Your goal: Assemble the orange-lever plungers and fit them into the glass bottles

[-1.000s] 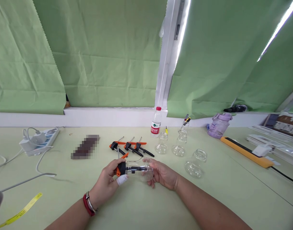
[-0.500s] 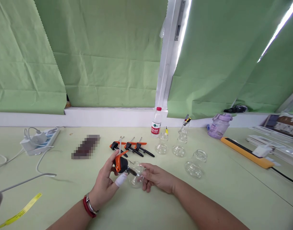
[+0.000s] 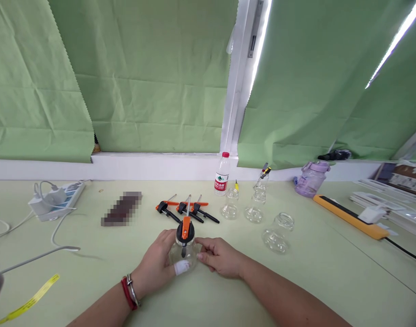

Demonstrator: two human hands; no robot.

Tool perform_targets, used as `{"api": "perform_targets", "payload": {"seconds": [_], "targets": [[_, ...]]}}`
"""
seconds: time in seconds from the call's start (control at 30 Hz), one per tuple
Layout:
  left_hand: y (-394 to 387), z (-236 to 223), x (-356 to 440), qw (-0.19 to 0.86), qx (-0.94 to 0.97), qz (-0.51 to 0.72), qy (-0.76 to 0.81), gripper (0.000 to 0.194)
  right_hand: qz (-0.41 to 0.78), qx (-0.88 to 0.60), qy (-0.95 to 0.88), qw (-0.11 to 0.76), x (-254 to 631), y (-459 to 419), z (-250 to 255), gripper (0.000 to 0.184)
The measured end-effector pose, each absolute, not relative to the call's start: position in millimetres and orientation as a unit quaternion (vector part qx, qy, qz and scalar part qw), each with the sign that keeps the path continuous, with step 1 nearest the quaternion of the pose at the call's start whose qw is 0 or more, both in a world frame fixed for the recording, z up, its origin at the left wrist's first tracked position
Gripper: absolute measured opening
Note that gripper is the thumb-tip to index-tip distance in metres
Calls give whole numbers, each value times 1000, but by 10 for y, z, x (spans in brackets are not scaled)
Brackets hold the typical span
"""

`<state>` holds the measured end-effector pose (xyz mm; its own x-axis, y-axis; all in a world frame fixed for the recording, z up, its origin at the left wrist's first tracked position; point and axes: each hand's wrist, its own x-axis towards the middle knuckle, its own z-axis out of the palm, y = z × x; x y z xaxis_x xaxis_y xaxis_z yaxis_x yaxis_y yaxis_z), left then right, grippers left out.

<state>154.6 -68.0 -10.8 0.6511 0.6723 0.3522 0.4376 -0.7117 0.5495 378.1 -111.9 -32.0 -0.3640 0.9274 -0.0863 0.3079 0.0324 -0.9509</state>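
Note:
A clear glass jar (image 3: 175, 255) stands upright on the table in front of me. On its mouth sits a black dispenser lid (image 3: 189, 234) with an orange lever and a thin metal spout pointing away from me; its dark stem hangs inside the glass. My left hand (image 3: 156, 259), with a white wrap on the thumb, is closed round the jar's left side. From the right, the fingers of my right hand (image 3: 221, 258) grip the jar's other side. Just beyond lie three similar black-and-orange lids (image 3: 201, 210) with black stems.
Glass jars (image 3: 276, 238) stand to the right, some holding screwdrivers (image 3: 266, 171). Behind are a water bottle (image 3: 222, 177) and a purple jug (image 3: 311, 179). A yellow power strip (image 3: 350, 218) lies at right, a white one (image 3: 71, 197) with cables at left, near a pixelated dark object (image 3: 122, 209).
The lid has gone from tilted at the jar's left to upright on its mouth. My left hand has shifted from the lid to the jar's side; my right hand has moved slightly left.

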Motion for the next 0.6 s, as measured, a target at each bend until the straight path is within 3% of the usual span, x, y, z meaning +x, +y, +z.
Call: {"api": "perform_targets", "payload": {"seconds": [0.17,0.4,0.6], "targets": [[-664,-96,1558,191,856,282,390,33,496,-464,-673,294,3784,-1113,-362,48],[-417,-156,1429,122,724,300,610,51,506,-488,-653,281,3812,-1107,-412,43],[-256,-192,1338,130,700,301,635,63,507,-492,-651,277,3811,-1130,-360,40]]}}
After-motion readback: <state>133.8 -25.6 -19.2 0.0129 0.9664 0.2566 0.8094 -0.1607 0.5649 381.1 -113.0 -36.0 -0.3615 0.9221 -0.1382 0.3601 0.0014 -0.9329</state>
